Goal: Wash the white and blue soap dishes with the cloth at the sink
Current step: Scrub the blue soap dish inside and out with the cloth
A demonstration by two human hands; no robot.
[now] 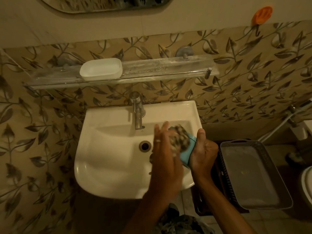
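Note:
Over the right side of the white sink (108, 159), my right hand (203, 149) grips the blue soap dish (187, 153) on edge. My left hand (166, 149) presses a patterned cloth (179, 139) against the dish's inner face; the cloth is blurred. The white soap dish (101, 69) stands on the glass shelf (160, 70) above the tap (137, 112). No water is visible running from the tap.
A grey perforated basket (253, 174) sits just right of the sink on a dark stand. An orange soap holder (262, 15) hangs on the wall at upper right. A mirror edge shows at the top. A toilet rim shows at the far right.

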